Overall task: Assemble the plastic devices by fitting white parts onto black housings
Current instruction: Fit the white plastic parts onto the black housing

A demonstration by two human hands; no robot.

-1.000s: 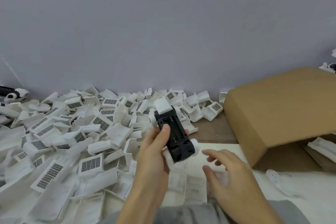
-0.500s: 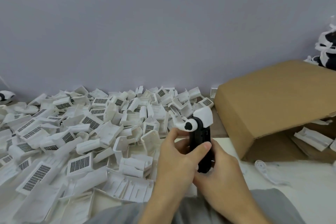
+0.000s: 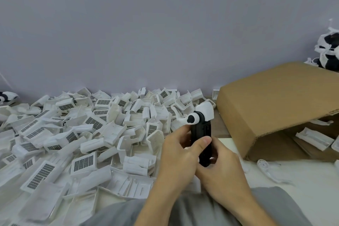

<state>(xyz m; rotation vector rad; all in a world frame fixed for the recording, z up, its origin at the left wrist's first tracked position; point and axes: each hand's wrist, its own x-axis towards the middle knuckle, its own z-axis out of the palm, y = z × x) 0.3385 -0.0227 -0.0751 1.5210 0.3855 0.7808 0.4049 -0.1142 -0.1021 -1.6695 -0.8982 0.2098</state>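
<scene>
Your 2 hands hold a black housing (image 3: 200,140) upright over the counter (image 3: 302,180), near the middle of the view. Your left hand (image 3: 178,154) curls around it, thumb pressed across its front; your right hand (image 3: 221,166) grips its lower end from the other side. A white part (image 3: 206,111) sits on the housing's top. A heap of white parts (image 3: 82,139) covers the counter to your left, and a tipped cardboard box (image 3: 278,108) lies to your right.
</scene>
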